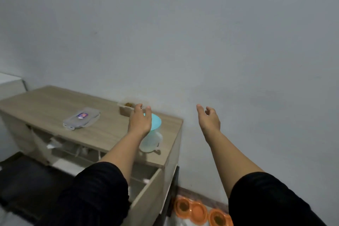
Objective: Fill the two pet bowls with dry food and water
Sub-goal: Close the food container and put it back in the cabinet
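Note:
Two orange pet bowls [192,209] lie on the floor at the bottom, right of the wooden cabinet [55,104]; brown food shows in some wells. A translucent jug with a teal lid [152,139] stands on the cabinet's right end. Behind it sits a small container of brown dry food [126,109] against the wall. My left hand [140,121] hovers open just above and in front of the jug's lid, hiding part of it. Off the cabinet's right edge, my right hand [209,119] is raised and open before the wall, holding nothing.
A grey pouch [81,118] lies on the cabinet top. An open drawer [146,189] juts out below the jug. Open shelves with small items sit under the top. A white appliance [9,84] stands at far left. A grey wall fills the background.

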A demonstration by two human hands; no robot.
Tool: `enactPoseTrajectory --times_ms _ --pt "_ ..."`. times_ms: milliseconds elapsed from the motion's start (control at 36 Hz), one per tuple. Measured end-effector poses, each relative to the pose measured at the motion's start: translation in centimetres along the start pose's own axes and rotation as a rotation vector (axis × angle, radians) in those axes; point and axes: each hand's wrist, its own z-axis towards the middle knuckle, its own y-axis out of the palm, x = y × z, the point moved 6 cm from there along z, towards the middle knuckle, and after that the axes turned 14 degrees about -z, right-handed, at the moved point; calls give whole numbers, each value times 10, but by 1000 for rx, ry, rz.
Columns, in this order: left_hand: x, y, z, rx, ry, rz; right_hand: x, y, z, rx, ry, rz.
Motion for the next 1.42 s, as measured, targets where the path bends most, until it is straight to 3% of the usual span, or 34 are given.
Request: enactPoseTrajectory --times_ms 333,639,889,1194,1417 --pt "-76 -202 85 87 -65 60 -86 175 -62 -31 -1 -21" --pt "-164 -313 119 212 -233 56 -126 314 -79 -180 -50 -128" --pt "-226 -346 175 178 -370 141 -133 422 -43 -293 -35 -146" --pt "-294 -321 271 -107 -542 272 -124 545 34 -377 110 -190" --pt "-335 -312 303 -222 -626 281 -116 587 52 -420 149 -301"
